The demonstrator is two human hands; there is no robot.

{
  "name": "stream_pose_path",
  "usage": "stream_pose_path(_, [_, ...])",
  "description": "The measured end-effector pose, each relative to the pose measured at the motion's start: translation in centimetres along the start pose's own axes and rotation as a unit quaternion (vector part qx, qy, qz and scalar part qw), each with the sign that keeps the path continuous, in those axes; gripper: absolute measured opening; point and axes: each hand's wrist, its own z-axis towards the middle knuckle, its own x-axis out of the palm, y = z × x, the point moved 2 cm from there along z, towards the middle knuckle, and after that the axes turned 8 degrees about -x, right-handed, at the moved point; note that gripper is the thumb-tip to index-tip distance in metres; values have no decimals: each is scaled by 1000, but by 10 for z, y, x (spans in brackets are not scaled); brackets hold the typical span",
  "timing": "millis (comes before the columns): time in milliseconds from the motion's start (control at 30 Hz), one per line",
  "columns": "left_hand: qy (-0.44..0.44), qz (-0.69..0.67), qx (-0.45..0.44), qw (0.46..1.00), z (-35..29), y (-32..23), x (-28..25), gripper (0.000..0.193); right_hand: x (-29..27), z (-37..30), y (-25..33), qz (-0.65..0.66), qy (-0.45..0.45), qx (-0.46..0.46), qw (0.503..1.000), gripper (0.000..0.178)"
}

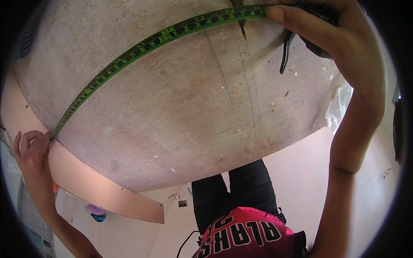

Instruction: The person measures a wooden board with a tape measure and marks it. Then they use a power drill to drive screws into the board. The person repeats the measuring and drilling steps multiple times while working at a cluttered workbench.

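A green and black tape measure blade [146,48] runs in a curve over a large pale wooden board [172,107]. At the board's left edge, my left hand [33,152] pinches the blade's end between its fingers. My right hand [340,38], at the far right, is closed round the tape measure's black case [316,47], its thumb lying on the blade. From the case hangs a black wrist strap [287,53]. Pencil lines cross the board near a narrow dark slit [243,30], part of which the blade covers.
Sawdust and small chips lie scattered on the board. Along its left side runs a plywood strip [103,174] with screw heads. Clear plastic sheeting [340,107] hangs at the right edge. Below are a pale floor, a small dark box with wires [183,203] and a purple and blue item [95,213].
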Motion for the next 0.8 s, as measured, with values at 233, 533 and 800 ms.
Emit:
stream_pose_path(233, [0,2,-9,1000,-3,6,0,19,1,-1,3,-9,1,1,1000,15])
stream_pose_path(533, [8,-9,-20,1000,0,1,-3,19,1,-2,0,-10,1,1,1000,16])
stream_pose_path(800, [17,-14,-35,999,1,-6,-5,18,0,-3,-2,-15,0,2,1000,16])
